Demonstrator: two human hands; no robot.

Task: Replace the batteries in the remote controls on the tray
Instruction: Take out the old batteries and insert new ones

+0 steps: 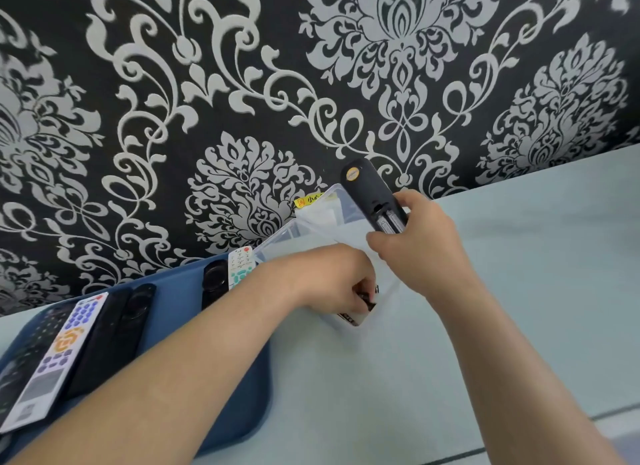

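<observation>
A person's right hand (415, 246) grips a black remote (363, 184) by its lower end, back side up, raised over the far corner of a clear plastic box (277, 236) on the pale desk (519, 256). The remote's battery compartment (388, 220) lies open just beside the thumb. The left hand (332, 281), fingers curled, pinches what appears to be a small dark battery (367, 296) above a light-coloured pack (353, 317) inside the box; too little of it shows to be sure. The risks lie in that pinch and in the tilt. A cell held only by the fingertips could slip and roll across the smooth desk, and its polarity is easy to get wrong on the way to the open bay. The remote is held by one end and slanted, so any cells in the bay could slide out. The left forearm crosses the blue tray (180, 291), where the other remotes wait: a white one with coloured buttons (59, 350), black ones (117, 326) and a small white one (240, 267). A careless draw back could sweep them out of line.
</observation>
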